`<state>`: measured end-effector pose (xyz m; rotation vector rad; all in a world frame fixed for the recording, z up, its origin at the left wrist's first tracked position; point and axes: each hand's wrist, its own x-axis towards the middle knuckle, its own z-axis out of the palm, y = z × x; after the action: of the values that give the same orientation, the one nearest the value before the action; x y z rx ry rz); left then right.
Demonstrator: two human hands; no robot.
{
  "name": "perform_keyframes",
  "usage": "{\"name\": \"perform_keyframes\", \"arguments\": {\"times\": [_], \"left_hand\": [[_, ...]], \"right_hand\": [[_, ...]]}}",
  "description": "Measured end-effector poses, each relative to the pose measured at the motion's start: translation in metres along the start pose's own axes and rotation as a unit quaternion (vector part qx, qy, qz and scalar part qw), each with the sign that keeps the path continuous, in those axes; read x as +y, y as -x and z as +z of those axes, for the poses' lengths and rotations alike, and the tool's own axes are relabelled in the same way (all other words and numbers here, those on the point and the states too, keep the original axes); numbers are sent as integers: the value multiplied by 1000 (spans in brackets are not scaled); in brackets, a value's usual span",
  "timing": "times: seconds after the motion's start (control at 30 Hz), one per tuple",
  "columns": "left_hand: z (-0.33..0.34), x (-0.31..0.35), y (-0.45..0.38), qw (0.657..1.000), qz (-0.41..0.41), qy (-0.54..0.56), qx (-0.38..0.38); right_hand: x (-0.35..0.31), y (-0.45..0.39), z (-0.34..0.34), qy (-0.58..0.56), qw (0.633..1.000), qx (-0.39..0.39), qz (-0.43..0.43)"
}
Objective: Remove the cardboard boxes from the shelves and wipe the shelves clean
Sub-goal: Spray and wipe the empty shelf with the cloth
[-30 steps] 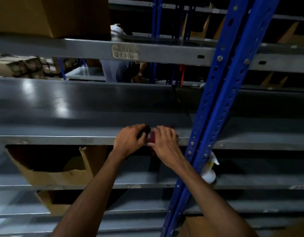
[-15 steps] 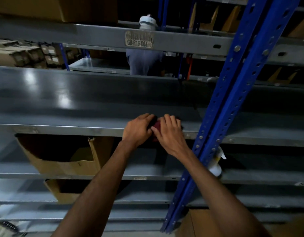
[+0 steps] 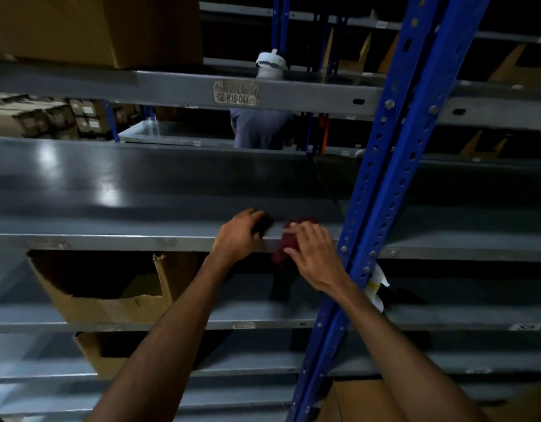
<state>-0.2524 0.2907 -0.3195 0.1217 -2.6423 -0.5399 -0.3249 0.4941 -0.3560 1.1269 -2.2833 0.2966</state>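
Note:
A bare grey metal shelf (image 3: pixel 141 190) runs across the middle of the view. At its front edge my right hand (image 3: pixel 313 254) grips a dark red cloth (image 3: pixel 289 243) that hangs over the lip. My left hand (image 3: pixel 240 234) rests curled on the shelf edge just to the left, its fingers around something small and dark that I cannot make out. An open cardboard box (image 3: pixel 110 287) sits on the shelf below at the left, another open box (image 3: pixel 95 351) one level lower, and a closed cardboard box (image 3: pixel 104 28) on the shelf above.
A blue perforated upright (image 3: pixel 382 184) stands right of my hands, with a white spray bottle (image 3: pixel 375 284) behind it on the lower shelf. Another person (image 3: pixel 263 126) works in the far aisle. Stacked cartons (image 3: pixel 43 117) sit far left. A cardboard box (image 3: pixel 369 400) lies at the bottom right.
My hands were pressed together over the cloth; now they have parted, the left shifting left and the right keeping the cloth, which now hangs over the shelf lip.

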Motion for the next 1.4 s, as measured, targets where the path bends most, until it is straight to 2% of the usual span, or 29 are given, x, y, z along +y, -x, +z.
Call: {"name": "perform_keyframes", "arguments": {"times": [0.07, 0.13, 0.17, 0.27, 0.37, 0.4, 0.43, 0.5, 0.57, 0.67, 0.73, 0.77, 0.8, 0.83, 0.87, 0.93, 0.97, 1.0, 1.07, 1.13, 1.17, 1.23, 1.3, 1.33, 1.4], "left_hand": [[2, 1, 0, 1000, -2, 6, 7], [4, 3, 0, 1000, -8, 3, 11], [4, 4, 0, 1000, -6, 0, 13], [3, 1, 2, 1000, 3, 4, 9], [3, -6, 2, 1000, 10, 6, 2], [4, -8, 2, 1000, 9, 7, 1], [6, -8, 1, 1000, 6, 9, 1], [6, -5, 0, 1000, -3, 4, 2], [5, -4, 0, 1000, -9, -4, 9], [4, -7, 0, 1000, -4, -1, 9], [3, -8, 1, 1000, 5, 5, 12], [3, -8, 1, 1000, 7, 3, 14], [4, -8, 1, 1000, 7, -3, 15], [5, -7, 1, 1000, 7, -8, 12], [6, -6, 0, 1000, 8, -12, 10], [6, -8, -2, 1000, 8, -12, 18], [7, -9, -2, 1000, 7, -12, 25], [8, -9, -1, 999, 11, -12, 28], [6, -10, 0, 999, 31, -6, 16], [2, -12, 1, 999, 36, 3, 16], [0, -12, 1, 999, 30, 6, 21], [2, -11, 0, 999, 22, 11, 21], [3, -9, -1, 1000, 21, 13, 19], [4, -9, 0, 1000, 18, 10, 20], [4, -8, -1, 1000, 18, 3, 25]], "right_hand": [[7, -9, -5, 49, 994, 8, 101], [-22, -31, -3, 56, 976, 32, 209], [-43, -40, 2, 45, 973, 43, 224], [-74, -33, 22, -20, 980, 107, 164], [-31, -6, 30, 1, 983, 180, 27], [-18, -3, 29, 26, 984, 171, 27], [-12, -5, 26, 43, 985, 151, 74], [-32, -31, 20, 54, 961, 126, 239], [-69, -58, 22, 34, 944, 89, 315], [-78, -49, 39, -23, 956, 163, 242], [-55, -14, 54, -62, 964, 237, 99], [-38, -1, 58, -43, 965, 257, 29], [-20, 5, 58, -22, 967, 255, -2], [-10, 6, 57, -20, 968, 248, 23], [-9, 0, 52, -36, 962, 253, 100], [-30, -22, 41, -93, 907, 282, 298], [-46, -30, 40, -114, 891, 294, 327], [-63, -32, 44, -122, 898, 305, 292], [-82, -20, 67, -122, 934, 307, 136], [-59, -7, 70, -106, 949, 296, 8], [-40, -3, 68, -80, 953, 292, -28], [-12, 9, 62, -41, 953, 301, -7], [-15, 15, 58, -92, 935, 326, 109], [-28, 14, 60, -103, 929, 334, 124], [-49, 16, 65, -61, 945, 320, 41]]}}
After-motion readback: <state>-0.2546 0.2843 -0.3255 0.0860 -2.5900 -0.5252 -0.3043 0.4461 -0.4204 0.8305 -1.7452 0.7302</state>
